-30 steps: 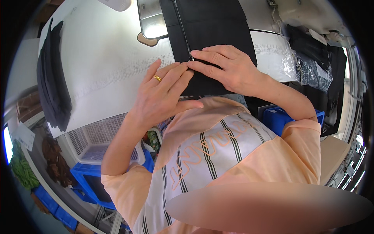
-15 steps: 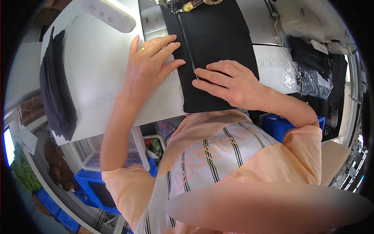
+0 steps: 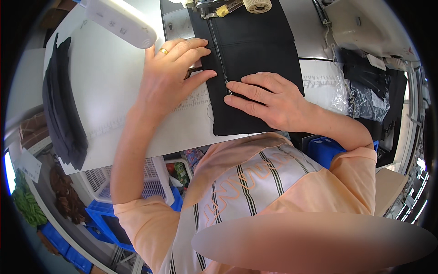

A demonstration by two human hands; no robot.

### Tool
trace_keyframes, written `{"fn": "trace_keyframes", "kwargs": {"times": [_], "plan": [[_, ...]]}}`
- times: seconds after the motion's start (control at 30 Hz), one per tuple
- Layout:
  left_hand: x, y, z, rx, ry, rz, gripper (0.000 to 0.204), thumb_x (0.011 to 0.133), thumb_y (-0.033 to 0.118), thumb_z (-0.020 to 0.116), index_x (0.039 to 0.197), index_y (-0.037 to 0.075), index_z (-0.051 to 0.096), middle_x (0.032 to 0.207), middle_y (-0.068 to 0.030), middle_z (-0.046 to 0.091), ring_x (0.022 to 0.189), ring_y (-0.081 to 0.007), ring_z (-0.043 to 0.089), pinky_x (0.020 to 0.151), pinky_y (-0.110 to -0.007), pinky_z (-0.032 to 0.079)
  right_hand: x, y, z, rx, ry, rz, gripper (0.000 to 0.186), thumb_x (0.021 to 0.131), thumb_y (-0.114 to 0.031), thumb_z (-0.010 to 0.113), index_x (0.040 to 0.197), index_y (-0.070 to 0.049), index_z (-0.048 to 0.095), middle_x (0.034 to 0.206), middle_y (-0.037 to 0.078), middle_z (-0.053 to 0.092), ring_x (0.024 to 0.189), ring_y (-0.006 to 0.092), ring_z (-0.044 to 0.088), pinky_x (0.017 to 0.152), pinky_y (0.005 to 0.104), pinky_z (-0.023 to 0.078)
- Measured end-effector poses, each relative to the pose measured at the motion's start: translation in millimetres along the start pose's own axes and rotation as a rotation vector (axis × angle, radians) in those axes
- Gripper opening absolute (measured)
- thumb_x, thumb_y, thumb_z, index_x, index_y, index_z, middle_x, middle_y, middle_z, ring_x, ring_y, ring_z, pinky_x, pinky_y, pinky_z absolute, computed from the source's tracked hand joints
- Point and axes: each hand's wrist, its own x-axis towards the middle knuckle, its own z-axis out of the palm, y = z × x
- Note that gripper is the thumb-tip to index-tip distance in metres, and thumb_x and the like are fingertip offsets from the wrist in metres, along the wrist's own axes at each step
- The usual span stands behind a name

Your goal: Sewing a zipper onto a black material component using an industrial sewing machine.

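Note:
A black fabric piece (image 3: 260, 57) lies on the white sewing table, its far part under the sewing machine's presser foot (image 3: 211, 15). Down its left side runs a zipper (image 3: 219, 55). My left hand (image 3: 171, 68) rests at the fabric's left edge, fingers spread, fingertips touching the cloth beside the zipper. My right hand (image 3: 273, 98) lies on the fabric with fingers stretched out; its index and middle fingertips press near the zipper's near end. A loose thread hangs at the fabric's lower left edge.
Black fabric strips (image 3: 66, 109) lie stacked at the table's left. A white lamp-like housing (image 3: 121, 23) juts in above my left hand. Plastic-wrapped black goods (image 3: 367, 98) sit at the right. Below the table are a white basket (image 3: 153, 180) and blue bins (image 3: 324, 150).
My left hand has shifted slightly left, its fingertips still at the fabric edge. My right hand and the fabric are nearly unmoved; the whole view has tilted a little.

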Motion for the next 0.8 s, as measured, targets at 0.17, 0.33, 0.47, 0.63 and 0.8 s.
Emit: {"fn": "trace_keyframes", "kwargs": {"times": [0.17,0.33,0.47,0.63,0.8], "plan": [[12.7,-6.2,0.0,0.055,0.113,0.078,0.031,0.074,0.026,0.079,0.098,0.010,0.068,0.108,0.0021,0.068,0.098,-0.0204,0.063,0.079,-0.035,0.048,5.4,10.6,2.2,-0.039,-0.009,-0.012,0.040,0.078,-0.013,0.061,0.118,-0.012,0.064,0.123,0.005,0.060,0.107,0.0216,0.056,0.086,0.0346,0.050],[17.7,-21.7,8.6,0.141,0.191,0.164,0.035,0.073,0.026,0.080,0.100,0.009,0.069,0.110,0.0017,0.069,0.097,-0.0196,0.064,0.069,-0.034,0.050,11.5,19.6,5.0,-0.049,-0.021,-0.004,0.040,0.080,-0.012,0.060,0.120,-0.012,0.063,0.125,0.005,0.059,0.109,0.0218,0.056,0.089,0.0362,0.049],[5.0,-12.8,19.9,0.142,0.151,0.059,0.036,0.081,0.027,0.075,0.113,0.013,0.070,0.120,0.0048,0.067,0.106,-0.0163,0.061,0.106,-0.062,0.026,17.1,27.5,9.4,-0.075,0.011,0.011,0.038,0.082,-0.012,0.060,0.120,-0.013,0.062,0.124,0.005,0.059,0.110,0.0225,0.057,0.090,0.0366,0.049],[5.9,-4.6,23.9,0.223,0.127,0.004,0.041,0.085,0.029,0.071,0.122,0.013,0.066,0.135,0.0034,0.059,0.111,-0.0179,0.059,0.105,-0.062,0.028,23.9,36.7,10.4,-0.090,0.029,0.039,0.038,0.082,-0.011,0.062,0.120,-0.016,0.063,0.122,0.003,0.061,0.110,0.0219,0.059,0.090,0.0359,0.050],[7.2,-8.0,28.1,0.311,0.220,0.114,0.045,0.077,0.024,0.077,0.117,0.008,0.066,0.128,-0.0011,0.061,0.112,-0.0186,0.059,0.087,-0.040,0.044,29.3,47.0,12.4,-0.106,0.063,0.038,0.038,0.081,-0.010,0.063,0.118,-0.016,0.065,0.123,0.001,0.062,0.111,0.0209,0.058,0.091,0.0355,0.050]]}}
